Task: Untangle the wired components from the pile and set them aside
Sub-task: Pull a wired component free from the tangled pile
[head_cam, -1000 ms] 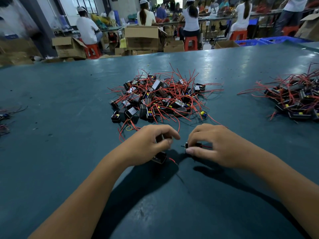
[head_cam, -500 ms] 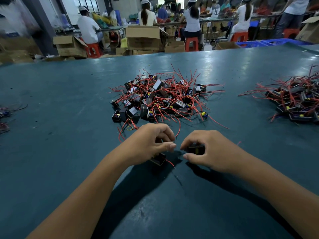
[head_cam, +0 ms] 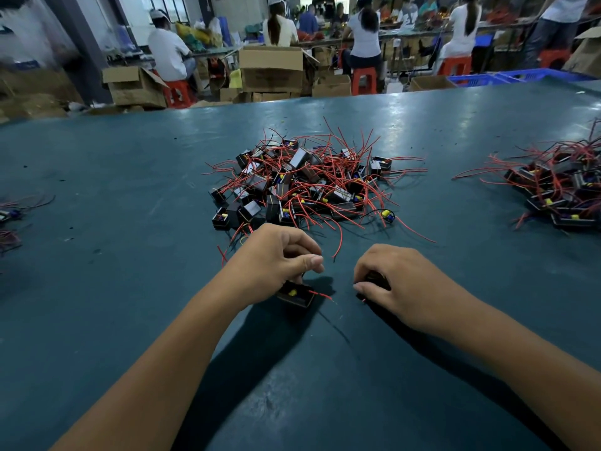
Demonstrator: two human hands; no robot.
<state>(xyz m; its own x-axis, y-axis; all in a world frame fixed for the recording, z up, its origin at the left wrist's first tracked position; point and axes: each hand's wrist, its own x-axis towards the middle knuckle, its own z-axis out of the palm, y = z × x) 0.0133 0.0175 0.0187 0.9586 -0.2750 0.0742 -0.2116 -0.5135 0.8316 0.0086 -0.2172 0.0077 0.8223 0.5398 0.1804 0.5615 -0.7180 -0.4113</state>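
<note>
A tangled pile (head_cam: 302, 187) of small black box components with red wires lies in the middle of the teal table (head_cam: 130, 288). Just in front of it, my left hand (head_cam: 276, 258) curls over a black component (head_cam: 296, 295) with a yellow part inside and a short red wire, gripping it from above. My right hand (head_cam: 390, 281) curls round a second black component (head_cam: 374, 277), mostly hidden under the fingers. The two hands are a short gap apart.
A second heap of wired components (head_cam: 559, 187) lies at the right edge of the table. A few loose wired parts (head_cam: 9, 216) sit at the far left. Beyond the table are cardboard boxes (head_cam: 271, 70), red stools and seated workers.
My hands have drawn apart, the right one moving right and toward me with its component. The left component now shows its open side below my left hand.
</note>
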